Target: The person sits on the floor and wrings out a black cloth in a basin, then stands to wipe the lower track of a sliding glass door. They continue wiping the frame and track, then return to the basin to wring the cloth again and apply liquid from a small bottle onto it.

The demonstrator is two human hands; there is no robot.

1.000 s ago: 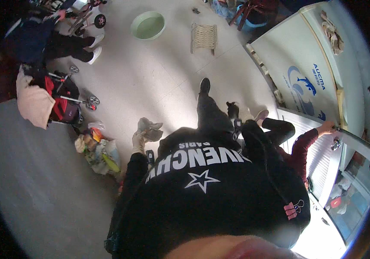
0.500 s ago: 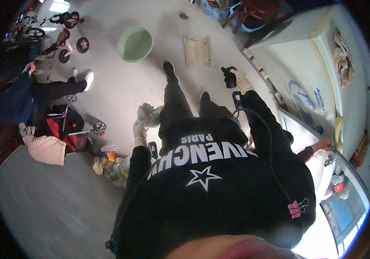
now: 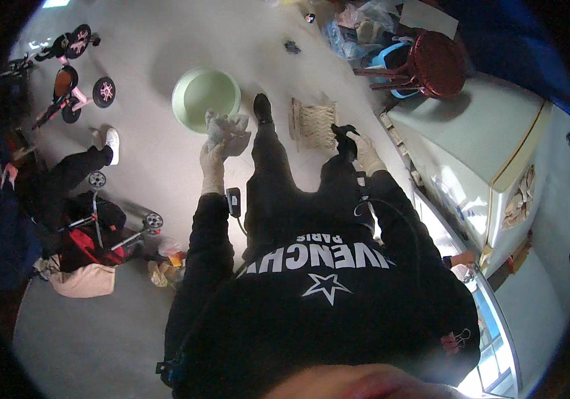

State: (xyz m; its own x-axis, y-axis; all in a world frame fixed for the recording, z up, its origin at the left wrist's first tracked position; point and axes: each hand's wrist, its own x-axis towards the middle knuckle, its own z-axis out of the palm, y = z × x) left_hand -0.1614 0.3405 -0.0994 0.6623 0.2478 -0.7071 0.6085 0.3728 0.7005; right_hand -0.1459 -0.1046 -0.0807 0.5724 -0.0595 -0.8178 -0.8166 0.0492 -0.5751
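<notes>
My left hand (image 3: pixel 214 158), in a pale cream glove, is closed around a crumpled grey cloth (image 3: pixel 227 133). The cloth hangs at the near rim of a light green basin (image 3: pixel 180 106) on the floor; from above I cannot tell whether they touch. My right hand (image 3: pixel 365 151), gloved too, grips a small black thing (image 3: pixel 344 141), perhaps fabric, its kind unclear. That black thing overlaps the right edge of a low stool with a woven cream seat (image 3: pixel 314 125). The fingers of both hands are partly hidden by what they hold.
A pink-framed child's bike (image 3: pixel 80 100) and a folded red-and-black stroller (image 3: pixel 95 233) stand at left, beside another person's leg (image 3: pixel 75 166). At right are a white chest freezer (image 3: pixel 464 126) and a dark red round stool (image 3: pixel 435 64). Another hand (image 3: pixel 461 259) shows at lower right.
My left hand has brought the grey cloth forward to the basin. My right hand, with the black thing, has come to the woven stool. My view has shifted too.
</notes>
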